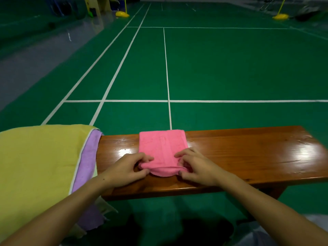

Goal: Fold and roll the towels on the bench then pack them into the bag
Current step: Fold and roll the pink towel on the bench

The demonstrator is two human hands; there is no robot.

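A folded pink towel (162, 145) lies across the middle of a glossy wooden bench (248, 153), its near end curled up into a small roll. My left hand (126, 168) pinches the left end of that roll. My right hand (195, 167) pinches the right end, fingers curled over the fabric. A yellow towel (39, 166) is spread over the bench's left end, with a purple towel (87, 162) showing beneath its right edge. No bag is in view.
Beyond the bench stretches a green court floor (230, 68) with white lines. Two yellow post bases (122, 14) (280, 16) stand far back. The bench's right half is bare wood. Something dark lies on the floor below the bench's near edge.
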